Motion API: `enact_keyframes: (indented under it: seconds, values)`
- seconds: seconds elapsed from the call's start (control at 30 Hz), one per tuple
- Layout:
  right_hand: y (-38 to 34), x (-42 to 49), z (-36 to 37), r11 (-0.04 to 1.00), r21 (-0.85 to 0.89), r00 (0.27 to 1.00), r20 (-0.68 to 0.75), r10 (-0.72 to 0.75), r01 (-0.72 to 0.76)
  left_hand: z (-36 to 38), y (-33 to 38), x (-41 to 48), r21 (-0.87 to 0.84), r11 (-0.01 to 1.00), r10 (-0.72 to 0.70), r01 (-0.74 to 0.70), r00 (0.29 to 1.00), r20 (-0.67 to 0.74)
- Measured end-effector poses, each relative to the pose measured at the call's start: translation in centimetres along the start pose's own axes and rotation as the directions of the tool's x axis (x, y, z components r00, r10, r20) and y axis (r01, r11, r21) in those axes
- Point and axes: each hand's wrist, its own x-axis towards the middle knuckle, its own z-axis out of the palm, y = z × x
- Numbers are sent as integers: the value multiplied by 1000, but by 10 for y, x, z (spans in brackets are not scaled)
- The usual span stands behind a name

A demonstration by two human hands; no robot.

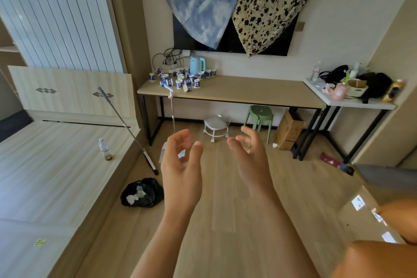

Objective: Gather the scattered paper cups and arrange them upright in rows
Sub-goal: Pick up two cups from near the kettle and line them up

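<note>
Left hand (180, 165) and right hand (250, 153) are hovering empty, fingers loosely apart, well short of the table (248, 90), paper cups (180, 79) lying jumbled on it, a green stool (260, 113) sitting beneath.

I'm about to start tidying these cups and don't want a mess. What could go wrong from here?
Some cups lie tipped near the front edge of the desk; a nudge could roll them off. The kettle stands among them and might get knocked. The mop and trash bag on the floor nearby could trip you.
</note>
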Motion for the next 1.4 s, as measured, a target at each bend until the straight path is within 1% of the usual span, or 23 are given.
enact_keyframes:
  seconds: [0.27, 0.4, 0.7, 0.87, 0.97, 1.2, 1.27, 1.4]
  values:
    - [-3, 119, 61, 999, -36, 998, -55, -32, 30, 21, -32, 138, -69, 997, 32, -26, 995, 92]
    - [-4, 174, 89, 999, -34, 996, -86, -23, 20, 35, -47, 202, -85, 996, 41, -29, 989, 144]
    - [21, 289, 121, 1000, -15, 997, -75, 15, -16, 88, -93, 306, -92, 995, -25, 45, 979, 201]
    - [48, 373, 130, 999, 5, 998, -54, 40, -40, 138, -124, 370, -67, 997, -29, 41, 983, 181]
    - [56, 429, 133, 999, -15, 999, -31, 29, -29, 171, -136, 412, -61, 998, -14, 23, 988, 152]
    - [67, 549, 135, 999, -46, 999, 46, 19, -17, 247, -159, 499, -76, 996, -39, 48, 993, 111]
    - [72, 578, 140, 999, -32, 997, 70, 40, -37, 263, -167, 522, -78, 995, -52, 61, 993, 108]
    - [83, 630, 159, 997, -42, 995, 72, 69, -66, 281, -189, 571, -78, 994, -69, 77, 993, 99]
